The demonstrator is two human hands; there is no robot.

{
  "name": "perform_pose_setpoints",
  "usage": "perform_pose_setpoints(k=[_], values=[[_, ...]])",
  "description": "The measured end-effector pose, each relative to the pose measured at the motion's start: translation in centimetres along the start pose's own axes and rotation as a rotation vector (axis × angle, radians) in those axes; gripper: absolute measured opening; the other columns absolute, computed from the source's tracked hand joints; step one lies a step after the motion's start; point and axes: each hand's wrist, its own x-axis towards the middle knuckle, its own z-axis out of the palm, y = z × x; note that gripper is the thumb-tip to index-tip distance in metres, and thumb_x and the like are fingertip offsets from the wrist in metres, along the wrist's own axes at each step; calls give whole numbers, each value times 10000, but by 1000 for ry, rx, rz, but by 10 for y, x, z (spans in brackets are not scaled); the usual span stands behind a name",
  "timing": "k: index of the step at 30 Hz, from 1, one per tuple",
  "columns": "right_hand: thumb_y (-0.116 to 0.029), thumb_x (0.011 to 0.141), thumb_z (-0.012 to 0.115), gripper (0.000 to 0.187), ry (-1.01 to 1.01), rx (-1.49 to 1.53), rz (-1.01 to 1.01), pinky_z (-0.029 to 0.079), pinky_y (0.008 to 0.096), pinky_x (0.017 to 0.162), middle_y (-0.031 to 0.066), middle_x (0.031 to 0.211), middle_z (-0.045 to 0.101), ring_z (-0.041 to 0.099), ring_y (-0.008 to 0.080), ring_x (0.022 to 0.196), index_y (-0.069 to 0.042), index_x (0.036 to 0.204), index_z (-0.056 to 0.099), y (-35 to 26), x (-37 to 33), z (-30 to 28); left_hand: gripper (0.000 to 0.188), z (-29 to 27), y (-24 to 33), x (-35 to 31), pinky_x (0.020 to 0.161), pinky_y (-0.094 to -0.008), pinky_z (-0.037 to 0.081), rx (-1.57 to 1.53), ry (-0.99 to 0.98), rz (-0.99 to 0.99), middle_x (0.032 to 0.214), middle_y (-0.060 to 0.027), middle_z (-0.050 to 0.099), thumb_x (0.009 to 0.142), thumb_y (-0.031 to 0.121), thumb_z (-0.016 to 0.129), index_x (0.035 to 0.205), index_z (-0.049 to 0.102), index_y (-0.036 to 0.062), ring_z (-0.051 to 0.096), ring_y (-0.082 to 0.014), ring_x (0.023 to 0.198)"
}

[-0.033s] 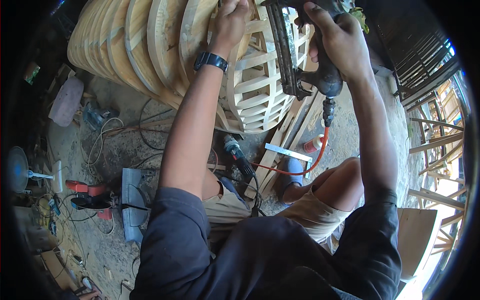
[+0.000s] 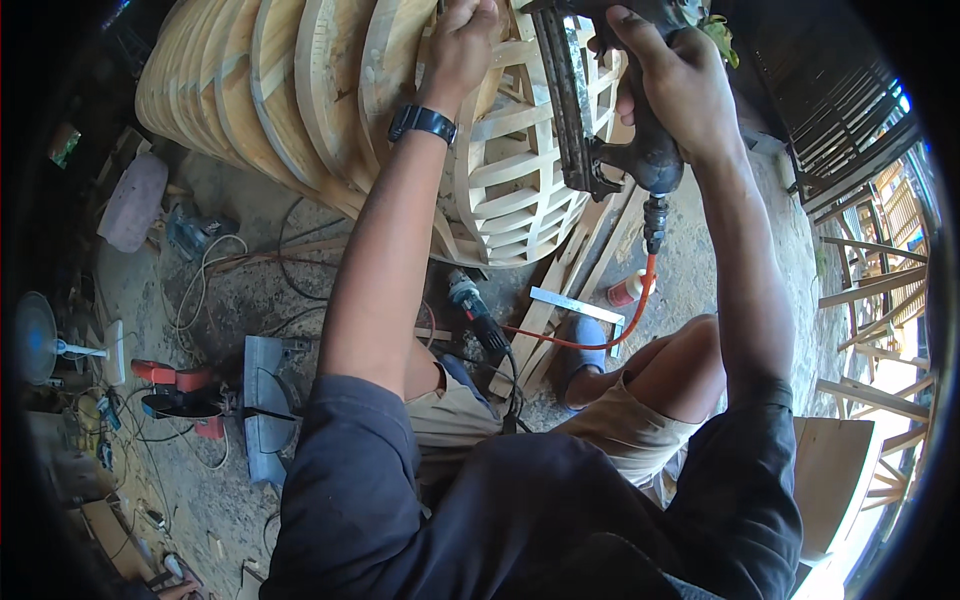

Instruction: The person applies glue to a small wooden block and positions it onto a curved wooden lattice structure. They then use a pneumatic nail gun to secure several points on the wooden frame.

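Observation:
My right hand point(image 2: 685, 85) is wrapped round the grip of a dark air nail gun point(image 2: 575, 110), its thumb over the top. An orange air hose point(image 2: 640, 310) runs from the coupling under the grip and curves down to the left. At the top edge my left hand point(image 2: 463, 45), with a dark watch on the wrist, is closed against the curved wooden framework point(image 2: 335, 90). What its fingers hold is cut off by the picture's edge. Pale ribs and crossing slats form this rounded frame, and the nail gun's long magazine stands in front of its slatted end.
Below the frame lie an angle grinder point(image 2: 478, 312), a metal square point(image 2: 575, 303), a red-and-white bottle point(image 2: 628, 289) and wooden planks point(image 2: 560, 275). A cut-off saw point(image 2: 265, 410), loose cables and a fan point(image 2: 38, 338) are at the left. A wooden panel point(image 2: 835, 470) stands right.

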Motion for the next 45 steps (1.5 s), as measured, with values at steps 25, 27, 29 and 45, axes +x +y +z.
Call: perform_pose_setpoints(k=[25, 27, 29, 45], values=[[-446, 999, 599, 541, -51, -146, -105, 443, 273, 493, 47, 488, 587, 545, 97, 428, -12, 707, 739, 29, -8, -14, 312, 22, -1, 30, 527, -294, 386, 122, 91, -8, 640, 30, 506, 972, 300, 613, 768, 569, 68, 491, -93, 572], [-458, 1000, 590, 561, -31, -167, -111, 439, 275, 492, 51, 479, 582, 538, 98, 422, -19, 680, 731, 23, -11, -10, 284, 19, 9, 25, 508, -278, 362, -69, 56, -205, 644, 48, 494, 983, 277, 609, 782, 563, 81, 465, -76, 554], [-472, 1001, 583, 596, -42, -234, -137, 444, 275, 498, 52, 461, 573, 537, 99, 421, -31, 620, 710, 23, -7, -6, 261, 1, 5, 25, 495, -260, 339, -167, 32, -183, 646, 66, 478, 989, 261, 610, 797, 555, 93, 434, -60, 539], [-461, 1013, 589, 602, -30, -180, -191, 447, 269, 485, 31, 443, 568, 538, 83, 405, -27, 617, 717, 22, -9, 5, 178, 0, -9, 34, 608, -238, 431, -271, -25, -232, 810, 19, 569, 987, 245, 593, 932, 639, 82, 550, -85, 708]])
